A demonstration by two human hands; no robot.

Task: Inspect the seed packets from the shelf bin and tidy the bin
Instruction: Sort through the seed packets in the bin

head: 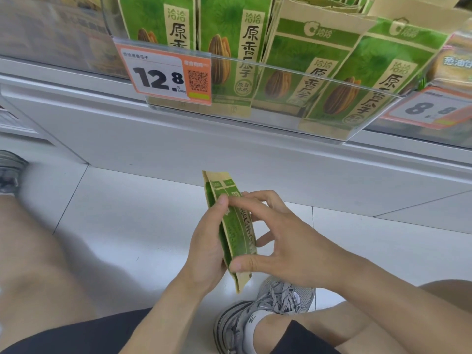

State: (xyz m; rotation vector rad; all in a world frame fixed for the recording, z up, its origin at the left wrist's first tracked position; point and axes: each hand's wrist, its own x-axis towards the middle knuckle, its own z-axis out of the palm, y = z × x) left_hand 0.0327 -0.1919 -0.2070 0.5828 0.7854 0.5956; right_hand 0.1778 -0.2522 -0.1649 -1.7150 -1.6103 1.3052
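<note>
A single green and tan seed packet [231,226] is held edge-on between both hands, low in front of the shelf and above the white tiled floor [122,208]; its tan top seam points away from the person and its tan bottom seam points towards the person. The left hand [207,246] is wrapped along the packet's left face, with the thumb laid over the upper edge; the packet is grasped by it. The right hand [278,241] is applied from the other side; its thumb is pressed near the lower end and its fingers are curved over the upper printed face, so the packet is pinched there as well.

Above, a clear-fronted shelf bin [268,123] is seen to contain further packets of the same design [321,70]; those at the left stand fairly upright, while those at the right lean over to the right. A price tag [163,75] reading 12.8 is fixed at the bin's left front corner; a second tag [429,108], blurred, is noted at the right.

The person is observed crouched; a grey laced shoe [270,307] is placed on the floor just below the hands, and another shoe [10,172] is partly visible at the left edge.
</note>
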